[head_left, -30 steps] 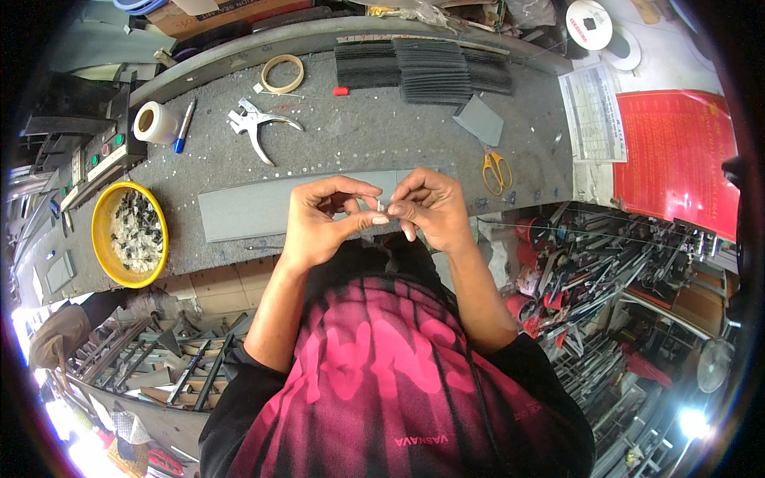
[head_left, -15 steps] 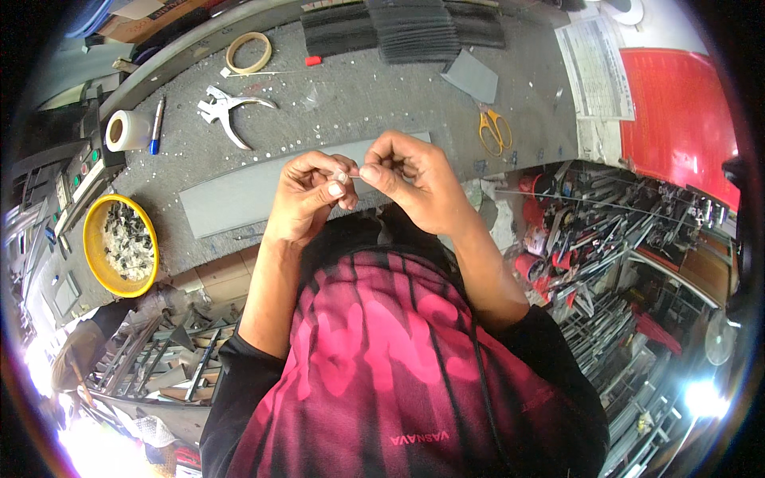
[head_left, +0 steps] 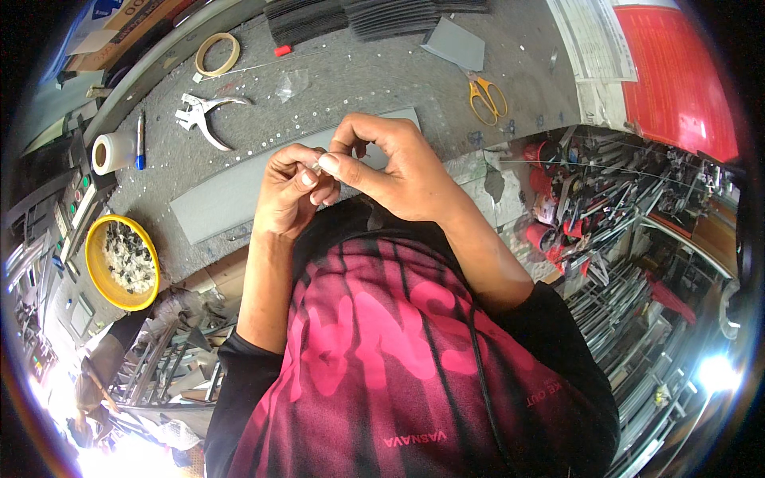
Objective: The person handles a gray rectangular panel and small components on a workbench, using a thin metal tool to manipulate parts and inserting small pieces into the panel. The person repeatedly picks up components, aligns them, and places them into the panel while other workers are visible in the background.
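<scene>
Both hands meet above the near edge of the workbench. My left hand (head_left: 285, 191) pinches a small white piece (head_left: 315, 169) between thumb and fingertips; its exact kind is too small to tell. My right hand (head_left: 398, 171) is closed in a pinch, its thumb tip right against that piece. Whatever lies between the right fingertips is hidden. Beneath the hands a long flat grey strip (head_left: 215, 199) lies slantwise on the bench.
White-handled hole-punch pliers (head_left: 205, 118), a tape roll (head_left: 217, 54), a blue-capped pen (head_left: 141, 142) and a white roll (head_left: 114, 153) lie on the grey bench (head_left: 263, 115). Yellow scissors (head_left: 487, 99) are at right. A yellow basket (head_left: 89, 253) holds small black and white parts.
My right hand has come closer to the left; the thin line that showed between their fingertips is no longer visible. The whole view has shifted slightly.
</scene>
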The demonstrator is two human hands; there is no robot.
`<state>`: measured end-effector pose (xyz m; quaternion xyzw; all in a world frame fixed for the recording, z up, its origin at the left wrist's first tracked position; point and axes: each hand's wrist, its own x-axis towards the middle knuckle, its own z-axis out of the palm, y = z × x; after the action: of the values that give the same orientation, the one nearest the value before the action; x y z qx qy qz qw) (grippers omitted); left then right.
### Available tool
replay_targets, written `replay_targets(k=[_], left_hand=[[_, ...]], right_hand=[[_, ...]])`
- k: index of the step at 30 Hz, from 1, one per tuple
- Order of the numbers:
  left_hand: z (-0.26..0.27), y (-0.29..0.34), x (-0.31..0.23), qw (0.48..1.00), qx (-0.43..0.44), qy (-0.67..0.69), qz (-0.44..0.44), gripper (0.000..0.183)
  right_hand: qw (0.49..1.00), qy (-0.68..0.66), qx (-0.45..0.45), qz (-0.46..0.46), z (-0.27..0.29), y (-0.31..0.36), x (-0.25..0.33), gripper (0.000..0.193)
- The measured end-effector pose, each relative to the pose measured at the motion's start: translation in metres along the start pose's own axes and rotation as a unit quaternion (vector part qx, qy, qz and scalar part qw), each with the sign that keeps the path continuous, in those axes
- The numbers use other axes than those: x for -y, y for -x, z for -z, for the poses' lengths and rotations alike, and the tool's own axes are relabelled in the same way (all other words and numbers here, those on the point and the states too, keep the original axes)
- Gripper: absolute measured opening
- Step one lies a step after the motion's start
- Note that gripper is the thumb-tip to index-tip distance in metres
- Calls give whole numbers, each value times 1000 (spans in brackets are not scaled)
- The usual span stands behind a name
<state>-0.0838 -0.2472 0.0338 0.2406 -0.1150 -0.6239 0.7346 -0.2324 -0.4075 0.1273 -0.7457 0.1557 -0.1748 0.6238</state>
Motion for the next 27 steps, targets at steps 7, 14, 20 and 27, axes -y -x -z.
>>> replay_targets(k=[7, 14, 20, 27], left_hand=[[-3, -2, -1, 1000, -5, -8, -5, 22], [-5, -1, -2, 1000, -18, -3, -11, 23], [-2, 0, -2, 1000, -17, -8, -14, 23], [-5, 2, -1, 997, -49, -57, -10, 29]], right_hand=[[1000, -12, -13, 2, -2, -1, -4, 19], [1000, 11, -27, 4, -3, -3, -2, 18], [999, 23, -26, 5, -5, -3, -2, 17], [1000, 1, -20, -5, -5, -2, -3, 17]])
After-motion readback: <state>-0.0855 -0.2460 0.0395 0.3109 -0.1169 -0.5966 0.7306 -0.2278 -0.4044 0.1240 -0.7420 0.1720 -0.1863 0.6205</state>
